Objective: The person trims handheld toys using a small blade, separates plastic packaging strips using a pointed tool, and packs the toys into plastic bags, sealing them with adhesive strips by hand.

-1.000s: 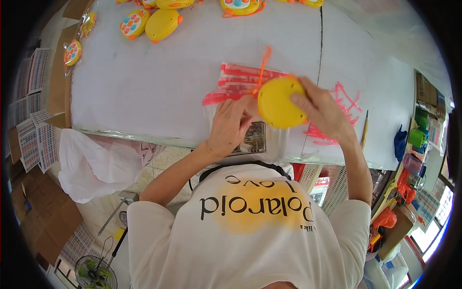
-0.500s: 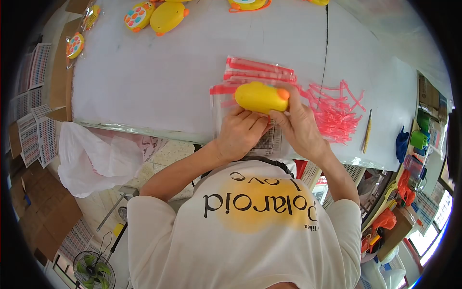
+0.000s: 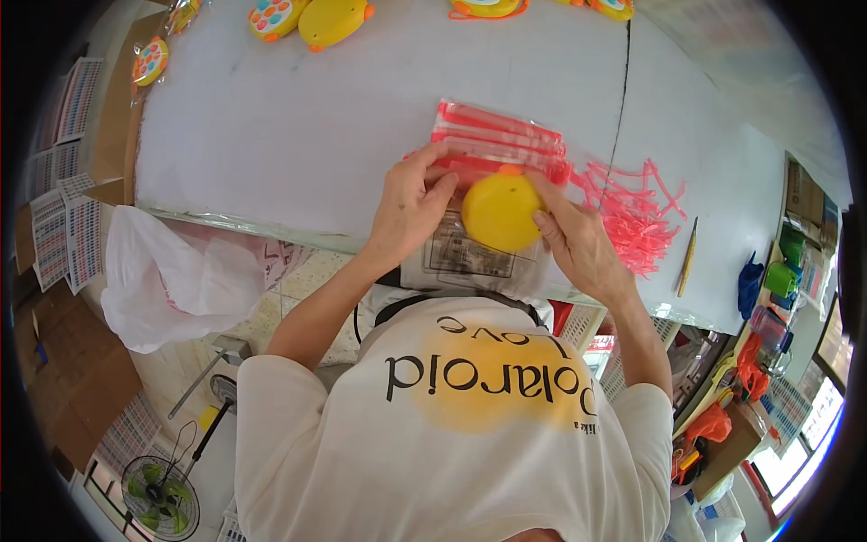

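Observation:
My right hand (image 3: 582,237) holds a yellow duck-shaped toy (image 3: 502,213), thumb and fingers at its right edge. The toy's smooth round back faces up, and a small orange beak points away from me. My left hand (image 3: 414,203) pinches the red-edged mouth of a clear plastic bag (image 3: 474,257) with printed black text. The toy lies over this bag near its mouth; whether any of it is inside I cannot tell. More clear bags with red strips (image 3: 497,126) lie fanned out just beyond my hands.
A heap of pink-red plastic strips (image 3: 637,221) lies right of my hands, beside a thin yellow-handled tool (image 3: 689,257). Several yellow toys (image 3: 334,23) sit along the table's far side. A white plastic bag (image 3: 181,280) hangs at the left edge, above a fan (image 3: 161,497).
The toy has turned from its side to back-up, beak now pointing away. My left hand has left the toy's underside and moved up and left to the bag's red edge.

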A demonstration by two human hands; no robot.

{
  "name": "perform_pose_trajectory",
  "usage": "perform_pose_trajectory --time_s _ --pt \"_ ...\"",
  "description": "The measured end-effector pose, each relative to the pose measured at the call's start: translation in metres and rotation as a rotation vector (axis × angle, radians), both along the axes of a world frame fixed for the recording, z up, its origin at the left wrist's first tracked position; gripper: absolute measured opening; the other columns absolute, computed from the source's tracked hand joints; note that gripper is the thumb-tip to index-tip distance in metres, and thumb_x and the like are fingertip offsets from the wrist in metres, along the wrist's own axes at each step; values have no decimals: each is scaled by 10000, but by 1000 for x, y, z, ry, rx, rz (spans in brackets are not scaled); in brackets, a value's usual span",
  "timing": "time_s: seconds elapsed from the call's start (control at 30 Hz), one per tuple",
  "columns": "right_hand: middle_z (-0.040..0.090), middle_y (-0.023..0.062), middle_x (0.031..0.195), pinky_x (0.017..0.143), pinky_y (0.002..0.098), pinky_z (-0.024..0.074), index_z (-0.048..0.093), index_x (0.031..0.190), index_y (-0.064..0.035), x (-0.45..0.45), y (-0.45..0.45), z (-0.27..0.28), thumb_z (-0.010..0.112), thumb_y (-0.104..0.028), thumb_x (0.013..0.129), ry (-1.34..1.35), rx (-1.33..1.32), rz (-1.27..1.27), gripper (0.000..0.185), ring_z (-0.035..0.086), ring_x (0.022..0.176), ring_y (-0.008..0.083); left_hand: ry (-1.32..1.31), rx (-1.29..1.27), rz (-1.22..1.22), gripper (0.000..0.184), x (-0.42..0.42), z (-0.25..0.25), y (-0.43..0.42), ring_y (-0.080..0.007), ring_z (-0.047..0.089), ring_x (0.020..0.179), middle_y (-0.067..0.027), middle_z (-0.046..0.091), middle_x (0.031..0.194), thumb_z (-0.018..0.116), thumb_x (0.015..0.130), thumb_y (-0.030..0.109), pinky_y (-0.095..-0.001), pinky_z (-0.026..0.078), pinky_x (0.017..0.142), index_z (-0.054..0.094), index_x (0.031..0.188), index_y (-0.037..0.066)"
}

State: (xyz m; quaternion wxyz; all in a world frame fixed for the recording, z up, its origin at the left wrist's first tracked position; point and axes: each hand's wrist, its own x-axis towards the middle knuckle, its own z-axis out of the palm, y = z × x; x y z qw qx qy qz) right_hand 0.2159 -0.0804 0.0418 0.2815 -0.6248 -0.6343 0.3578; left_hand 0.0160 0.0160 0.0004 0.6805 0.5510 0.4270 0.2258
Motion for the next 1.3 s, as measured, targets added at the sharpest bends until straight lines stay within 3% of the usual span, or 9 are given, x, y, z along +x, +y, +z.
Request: perform_pose_trajectory --time_s 0.07,0.13,0.23,0.47,0.57,0.63,0.83,1.0,1.3 --pt "628 156 834 596 323 506 553 1222 -15 4 5 4 521 -67 923 -92 78 76 305 632 672 271 -65 -80 17 333 7 3 1 -190 682 788 -156 682 911 494 913 21 -278 530 687 456 1233 -59" --pt "634 125 812 582 338 504 671 967 -18 7 9 7 608 -72 856 -279 -156 374 138 629 683 283 -37 -5 -18 319 12 5 0 -182 679 795 -145 681 899 487 914 17 -278 534 699 462 1220 -69" --pt "635 94 785 576 351 505 673 843 -23 2 16 17 666 -77 798 -434 118 226 70 640 691 259 -105 -11 35 268 10 -1 -2 -153 662 793 -126 677 893 490 915 24 -275 533 701 518 1162 -78" --pt "646 83 807 570 340 511 658 904 -36 -35 37 -7 689 -73 765 -280 327 -25 147 643 701 263 -160 -200 -41 212 4 -4 -6 -114 626 788 -91 670 911 486 921 54 -265 520 691 617 1015 -82" --pt "642 83 797 561 344 512 648 903 -37 -37 43 -15 681 -65 767 -358 337 19 143 644 697 267 -102 -193 -90 211 5 0 -5 -157 636 887 -107 658 961 502 911 17 -296 540 803 596 1070 -84" --pt "636 83 787 552 353 507 639 872 -37 -38 45 -14 681 -61 755 -399 316 51 126 642 690 269 -48 -29 -15 188 9 2 -10 -142 638 733 -97 679 823 504 871 2 -273 504 670 622 1000 -68" --pt "626 84 707 551 337 500 618 779 -13 -32 53 -17 666 -24 723 -334 320 16 74 627 619 250 179 428 -56 145 11 -2 -18 -212 672 703 -133 675 795 496 888 9 -289 520 645 606 949 -66" --pt "622 80 678 573 260 473 619 805 12 25 38 -10 622 -25 757 -134 22 -308 61 553 571 112 72 134 -4 125 7 -8 -15 -177 679 737 -118 676 818 470 923 5 -275 533 650 575 968 -45" --pt "603 57 675 604 253 435 670 863 -24 176 -29 -38 613 -48 804 -584 -54 -764 85 537 625 112 -32 -1 -1 83 3 -16 -13 -135 666 764 -88 669 847 490 925 5 -245 534 681 555 956 -37"
